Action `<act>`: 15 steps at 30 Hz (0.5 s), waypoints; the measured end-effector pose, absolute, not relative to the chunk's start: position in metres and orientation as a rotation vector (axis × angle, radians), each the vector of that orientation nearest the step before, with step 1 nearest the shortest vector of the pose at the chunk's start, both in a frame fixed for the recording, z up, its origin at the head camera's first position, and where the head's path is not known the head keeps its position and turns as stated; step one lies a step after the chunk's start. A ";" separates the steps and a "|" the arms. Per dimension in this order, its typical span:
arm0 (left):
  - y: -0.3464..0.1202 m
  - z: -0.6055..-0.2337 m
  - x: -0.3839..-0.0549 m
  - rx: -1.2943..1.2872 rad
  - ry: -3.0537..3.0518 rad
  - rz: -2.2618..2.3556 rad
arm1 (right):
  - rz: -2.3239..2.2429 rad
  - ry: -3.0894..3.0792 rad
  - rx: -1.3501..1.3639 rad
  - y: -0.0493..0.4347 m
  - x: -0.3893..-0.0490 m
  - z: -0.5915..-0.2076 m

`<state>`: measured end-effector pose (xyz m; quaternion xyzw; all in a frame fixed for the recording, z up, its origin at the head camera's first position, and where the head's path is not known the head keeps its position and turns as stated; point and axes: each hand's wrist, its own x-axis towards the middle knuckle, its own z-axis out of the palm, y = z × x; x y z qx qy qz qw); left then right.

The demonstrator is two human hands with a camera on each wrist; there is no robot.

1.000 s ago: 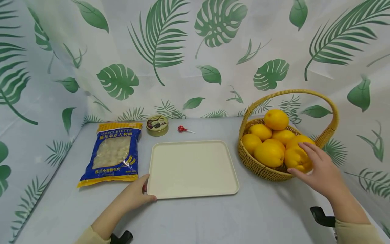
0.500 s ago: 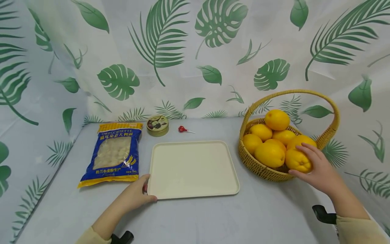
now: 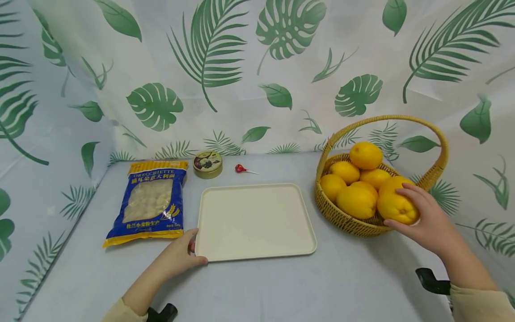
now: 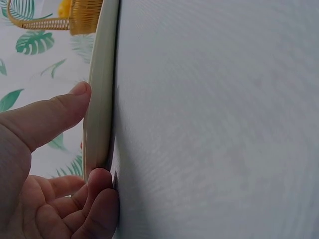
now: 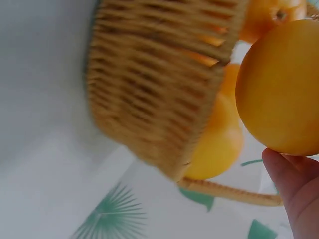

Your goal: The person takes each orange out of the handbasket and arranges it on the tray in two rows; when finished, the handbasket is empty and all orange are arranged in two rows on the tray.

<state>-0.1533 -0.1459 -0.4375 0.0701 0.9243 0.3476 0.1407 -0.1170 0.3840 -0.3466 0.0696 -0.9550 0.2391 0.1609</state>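
Observation:
My left hand holds the left edge of a cream rectangular tray. In the left wrist view, the thumb touches the tray's rim and the other fingers curl at its corner. My right hand grips a yellow lemon at the front right of a wicker basket. Seen from the right wrist, this lemon stands out past the basket's rim, fingertips against its side. Several more lemons lie heaped in the basket; its arched handle rises over them.
A blue and yellow bag of orecchiette pasta lies left of the tray. Behind the tray are a round gold tin and a red lollipop. A leaf-patterned cloth hangs at the back.
My right hand has closed around the front lemon and shifted it slightly up and to the right, clear of its neighbour. The left hand and tray stay in place.

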 end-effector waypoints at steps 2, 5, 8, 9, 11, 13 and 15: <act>-0.146 -0.438 -0.153 0.205 2.670 1.005 | 0.686 -2.722 0.189 0.379 -0.116 -0.342; -0.146 -0.437 -0.153 0.202 2.665 1.009 | 0.680 -2.705 0.181 0.370 -0.116 -0.334; -0.146 -0.437 -0.153 0.200 2.661 1.013 | 0.666 -2.698 0.180 0.361 -0.117 -0.326; -0.146 -0.437 -0.153 0.199 2.660 1.015 | 0.666 -2.704 0.177 0.358 -0.117 -0.324; -0.146 -0.436 -0.153 0.198 2.658 1.017 | 0.682 -2.710 0.188 0.350 -0.118 -0.319; -0.146 -0.436 -0.153 0.197 2.658 1.018 | 0.699 -2.714 0.208 0.340 -0.119 -0.316; -0.146 -0.435 -0.153 0.197 2.656 1.022 | 0.739 -2.691 0.254 0.329 -0.123 -0.315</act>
